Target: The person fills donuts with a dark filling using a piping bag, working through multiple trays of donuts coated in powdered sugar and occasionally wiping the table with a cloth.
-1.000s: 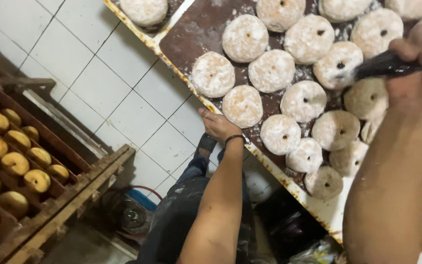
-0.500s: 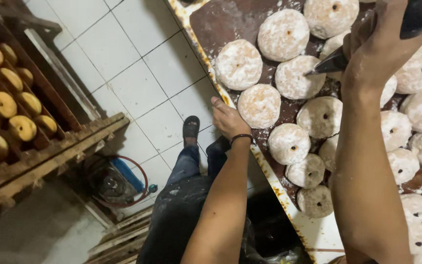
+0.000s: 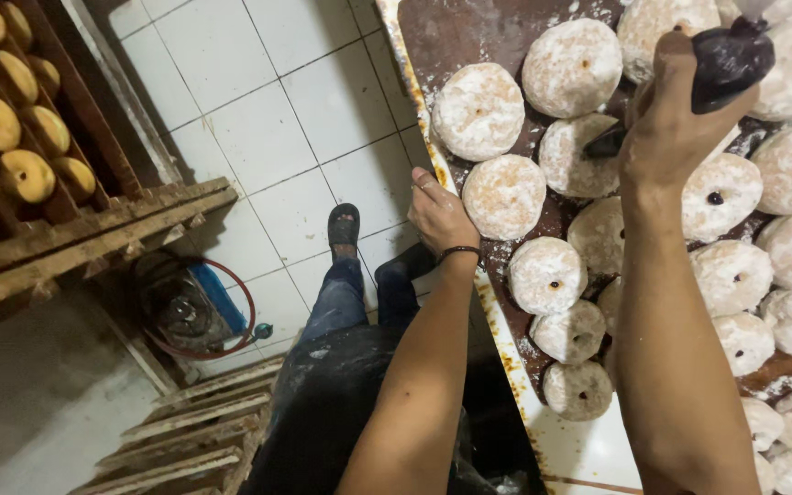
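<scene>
Right hand (image 3: 666, 128) grips a dark piping bag (image 3: 726, 57) over the tray (image 3: 433, 137); left hand (image 3: 440, 215) rests loosely open on its edge. Nozzle seems hidden, so filling may smear a doughnut (image 3: 579, 158).

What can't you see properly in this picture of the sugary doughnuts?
All in the head view:
- Tip of the dark piping bag: hidden behind the right hand, so its contact with a round sugar-dusted doughnut is unclear.
- Brown metal tray: cut off by the top and right edges.
- Left hand fingertips: curled over the tray rim.
- Wooden rack of golden rings: cut off at left.
</scene>
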